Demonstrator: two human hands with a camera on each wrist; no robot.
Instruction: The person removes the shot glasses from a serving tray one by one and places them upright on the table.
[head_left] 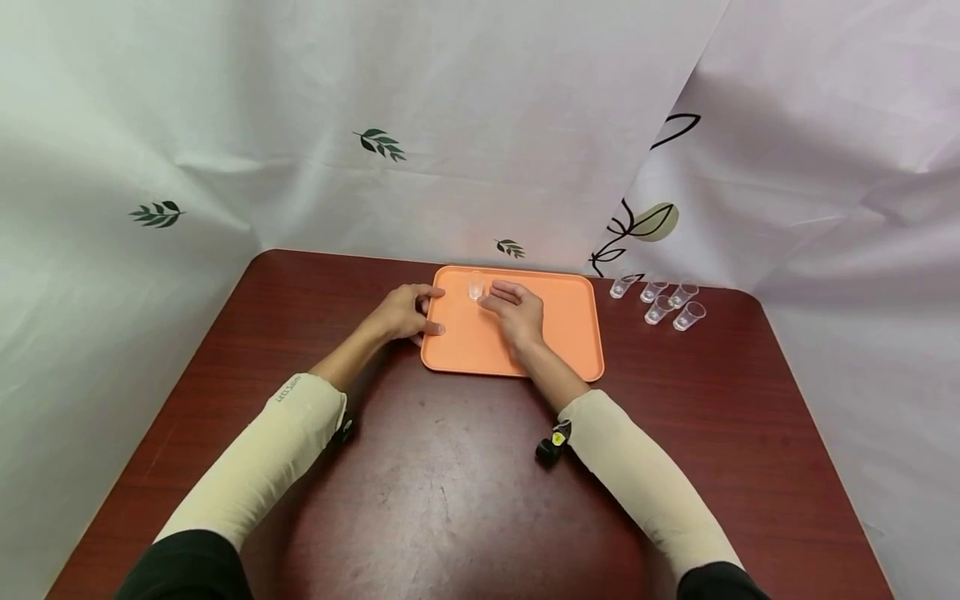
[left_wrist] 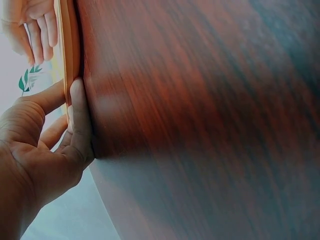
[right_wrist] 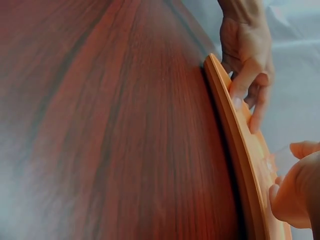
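Observation:
An orange tray [head_left: 573,325] lies on the table near its far edge. My left hand [head_left: 403,313] grips the tray's left end, thumb over the rim; in the left wrist view some of the left fingers [left_wrist: 80,120] lie along its outer wall. A small clear plastic cup [head_left: 476,287] stands upright on the tray, toward its far left corner. Over the tray, my right hand [head_left: 519,317] is just right of the cup, its fingers loosely extended with the tips close to it. In the right wrist view, the cup [right_wrist: 270,162] shows faintly beside that hand.
Several more clear cups [head_left: 659,309] stand grouped on the table to the right of the tray. The dark red wooden table [head_left: 442,483] reaches back to a white curtain [head_left: 450,192] with leaf prints, which hangs right behind the tray.

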